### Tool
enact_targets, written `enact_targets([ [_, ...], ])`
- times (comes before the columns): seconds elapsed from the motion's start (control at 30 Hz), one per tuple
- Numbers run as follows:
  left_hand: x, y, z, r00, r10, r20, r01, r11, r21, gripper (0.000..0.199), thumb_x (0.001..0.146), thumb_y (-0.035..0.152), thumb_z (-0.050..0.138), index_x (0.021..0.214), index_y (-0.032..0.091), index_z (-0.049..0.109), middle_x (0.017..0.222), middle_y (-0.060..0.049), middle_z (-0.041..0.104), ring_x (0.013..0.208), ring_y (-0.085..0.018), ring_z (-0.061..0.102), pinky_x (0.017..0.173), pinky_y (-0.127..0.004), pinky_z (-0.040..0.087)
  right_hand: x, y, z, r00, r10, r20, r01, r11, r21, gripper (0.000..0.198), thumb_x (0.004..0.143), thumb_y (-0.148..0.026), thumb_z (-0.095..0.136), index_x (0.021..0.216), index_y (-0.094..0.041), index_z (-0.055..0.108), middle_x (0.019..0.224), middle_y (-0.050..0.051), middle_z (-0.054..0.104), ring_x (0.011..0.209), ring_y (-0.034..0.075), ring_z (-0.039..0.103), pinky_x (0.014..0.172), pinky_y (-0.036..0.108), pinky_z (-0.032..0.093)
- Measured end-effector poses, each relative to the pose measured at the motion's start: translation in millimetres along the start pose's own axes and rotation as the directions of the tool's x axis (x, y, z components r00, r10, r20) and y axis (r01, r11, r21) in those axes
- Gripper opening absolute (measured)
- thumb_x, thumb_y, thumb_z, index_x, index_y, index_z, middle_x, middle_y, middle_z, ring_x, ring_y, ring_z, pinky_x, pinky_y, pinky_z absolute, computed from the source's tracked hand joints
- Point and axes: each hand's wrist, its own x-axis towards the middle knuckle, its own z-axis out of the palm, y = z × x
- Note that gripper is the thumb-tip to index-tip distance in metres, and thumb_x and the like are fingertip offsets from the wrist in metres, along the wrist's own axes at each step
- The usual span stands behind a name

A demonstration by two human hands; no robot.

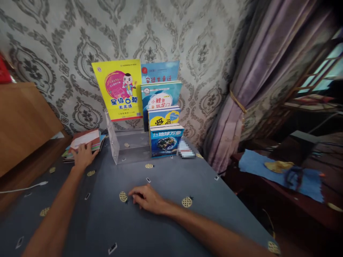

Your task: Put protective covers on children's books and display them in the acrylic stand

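A left hand [84,155] lies spread across stacked books [91,137] at frame left, while the right hand [148,199], loosely half-curled, appears lower centre before a clear book rack [134,156].

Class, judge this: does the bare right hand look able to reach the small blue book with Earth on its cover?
Probably yes: the right hand appears empty, patterned blue-grey tabletop lies between it and the blue book, and nothing visible blocks the way.

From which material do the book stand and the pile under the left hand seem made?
Book stand: probably clear plastic, glossy; the patterned tabletop shows through it.
Pile: likely paper, perhaps card covers; thin layered edges show, but blur hides the finish.
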Motion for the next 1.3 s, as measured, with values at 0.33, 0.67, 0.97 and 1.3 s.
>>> enact_targets([
  [0.33, -10, -2, -10, 0.996, 0.026, 0.081, -0.038, 0.988, 0.149, 0.060, 0.093, 0.038, 0.049, 0.147, 0.012, 0.042, 0.148, -0.029, 0.046, 0.138, -0.044, 0.040, 0.106, -0.075, 0.026, 2, 1, -1, 0.999, -0.036, 0.014, 0.036, 0.999, -0.004, 0.031, 0.092, -0.014, 0.046, 0.105, -0.016, 0.074, 0.075, 0.001, 0.069, 0.052, 0.010, 0.056, 0.055, 0.020, 0.043],
  [0.67, -18, -7, -28, 0.985, 0.102, 0.139, -0.138, 0.950, 0.280, 0.054, 0.092, 0.011, 0.037, 0.146, 0.011, 0.042, 0.134, -0.024, 0.058, 0.122, -0.038, 0.056, 0.100, -0.062, 0.038, -4, -4, -13, 0.994, -0.035, 0.099, 0.036, 0.999, -0.002, 0.034, 0.087, -0.008, 0.048, 0.107, -0.016, 0.074, 0.078, 0.002, 0.071, 0.059, 0.011, 0.060, 0.062, 0.021, 0.047],
  [0.97, 2, -5, -29, 0.971, 0.094, 0.220, -0.178, 0.899, 0.401, 0.051, 0.092, 0.009, 0.041, 0.142, 0.014, 0.048, 0.130, -0.018, 0.064, 0.116, -0.032, 0.062, 0.103, -0.048, 0.037, -24, 38, -25, 0.997, -0.046, 0.067, 0.044, 0.999, 0.031, 0.033, 0.093, -0.025, 0.049, 0.113, -0.023, 0.075, 0.087, 0.005, 0.076, 0.077, 0.018, 0.068, 0.088, 0.031, 0.051],
  [1.3, -16, 22, -49, 0.963, 0.028, 0.269, -0.144, 0.895, 0.422, 0.051, 0.087, 0.006, 0.050, 0.138, 0.012, 0.053, 0.126, -0.020, 0.065, 0.114, -0.033, 0.064, 0.100, -0.047, 0.041, -28, 50, -22, 0.992, -0.040, 0.117, 0.038, 0.999, 0.018, 0.035, 0.093, -0.028, 0.049, 0.116, -0.027, 0.075, 0.092, 0.006, 0.077, 0.091, 0.022, 0.069, 0.091, 0.032, 0.050],
])
